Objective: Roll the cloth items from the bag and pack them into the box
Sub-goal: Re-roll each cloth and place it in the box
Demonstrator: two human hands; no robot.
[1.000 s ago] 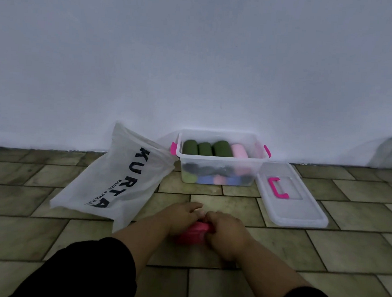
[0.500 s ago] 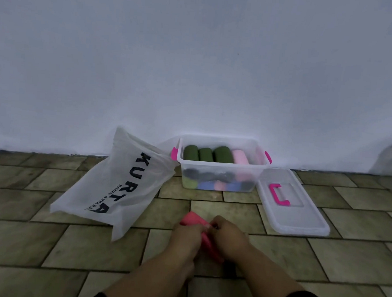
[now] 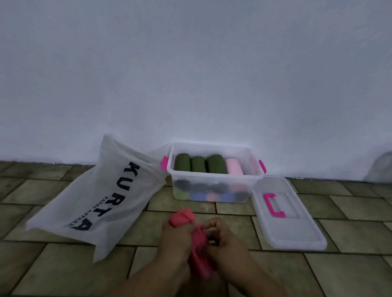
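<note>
a smooth, matte pale wall (image 3: 195, 68) fills the upper part of the frame, and the floor (image 3: 45, 270) below it is laid with rectangular olive-grey tiles with dark grout lines. at the lower left of centre a white, thin, slightly crinkled bag (image 3: 100, 202) lies slumped flat on the tiles, its top leaning against the wall and against the box, with bold dark "kurta" lettering down its face.

in the lower centre the left hand (image 3: 175, 241) is curled round the upper part of a soft coral-pink cloth (image 3: 182, 217), whose rounded, bunched end pokes out above the knuckles. just to its right the right hand (image 3: 226, 244) pinches the same cloth with bent fingers; the fabric hangs crumpled between the two hands, above the floor.

behind the hands, against the wall, stands the clear plastic box (image 3: 214, 174), rectangular with rounded corners and bright pink clips (image 3: 164, 163) on both ends. its top layer holds three dark green rolls (image 3: 198, 163), cylindrical and snug side by side, then a pale pink roll (image 3: 234, 166) at the right. through the cloudy front wall, round ends of grey, green, blue and pink rolls show beneath.

at the right the clear flat lid (image 3: 295, 234) lies on the tiles, touching the box's corner, with a pink c-shaped handle (image 3: 273, 204) set in its top.
</note>
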